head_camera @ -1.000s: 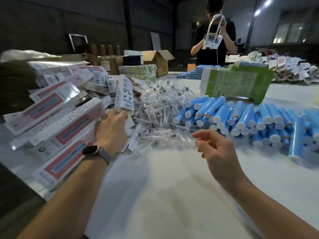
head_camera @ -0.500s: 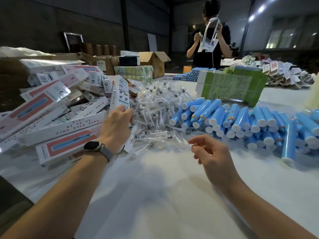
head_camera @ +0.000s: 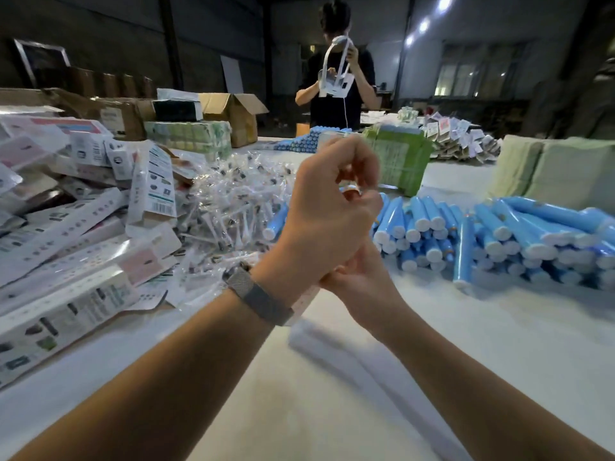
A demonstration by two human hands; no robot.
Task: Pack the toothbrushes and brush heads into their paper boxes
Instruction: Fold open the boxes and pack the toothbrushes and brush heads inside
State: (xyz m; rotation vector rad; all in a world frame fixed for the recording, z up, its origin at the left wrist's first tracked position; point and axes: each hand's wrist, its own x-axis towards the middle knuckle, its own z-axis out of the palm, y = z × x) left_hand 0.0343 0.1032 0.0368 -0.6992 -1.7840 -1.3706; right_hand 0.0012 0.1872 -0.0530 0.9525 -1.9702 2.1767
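Observation:
My left hand (head_camera: pixel 319 214) is raised over the middle of the table, fingers curled round a white paper box (head_camera: pixel 303 302) that is blurred by motion. Only the box's ends show, above the fingers and below the wrist. My right hand (head_camera: pixel 361 281) sits right behind and under the left, its fingers mostly hidden, its tips meeting the box near the left hand's fingers. A heap of flat paper boxes (head_camera: pixel 66 247) lies on the left. Bagged white brush heads (head_camera: pixel 229 201) are piled in the centre. Blue toothbrush handles (head_camera: pixel 492 234) lie stacked on the right.
A person (head_camera: pixel 336 81) stands across the white table (head_camera: pixel 332 394) holding a white item. Cardboard cartons (head_camera: pixel 233 111) and green wrapped bundles (head_camera: pixel 396 161) stand at the back, pale green stacks (head_camera: pixel 562 171) at the far right.
My left hand has lifted a box out of the left heap and swung it to the centre. The right hand has moved in under the left.

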